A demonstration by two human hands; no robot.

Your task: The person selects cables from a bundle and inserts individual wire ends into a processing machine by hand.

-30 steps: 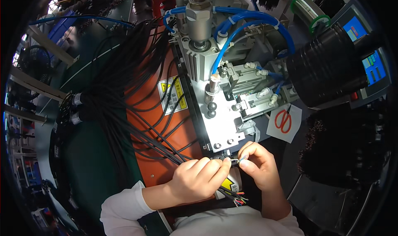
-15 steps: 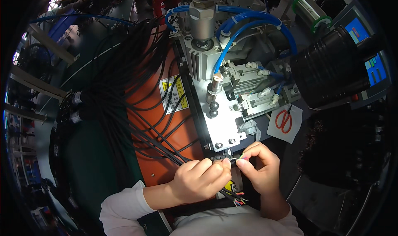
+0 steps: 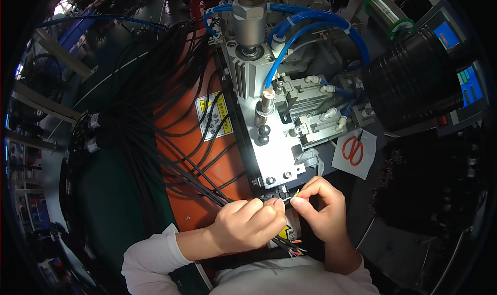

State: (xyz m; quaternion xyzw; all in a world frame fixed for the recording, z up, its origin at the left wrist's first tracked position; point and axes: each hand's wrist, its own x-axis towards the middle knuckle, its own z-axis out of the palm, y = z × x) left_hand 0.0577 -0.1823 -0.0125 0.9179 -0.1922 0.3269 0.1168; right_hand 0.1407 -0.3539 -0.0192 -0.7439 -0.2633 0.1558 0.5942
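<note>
The left hand (image 3: 249,223) is closed on black cables (image 3: 213,195). The right hand (image 3: 325,210) pinches thin wires (image 3: 296,194) between thumb and forefinger (one tip shows yellow), just beside the left fingertips, near the metal plate's (image 3: 279,163) lower edge. Coloured wire ends (image 3: 295,252) protrude below the left hand. Red-handled scissors (image 3: 353,151) lie on white paper (image 3: 366,163).

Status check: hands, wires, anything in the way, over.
Left hand closed on black cables. Right hand pinching thin wires. Metal plate close ahead, possibly crowding both.
</note>
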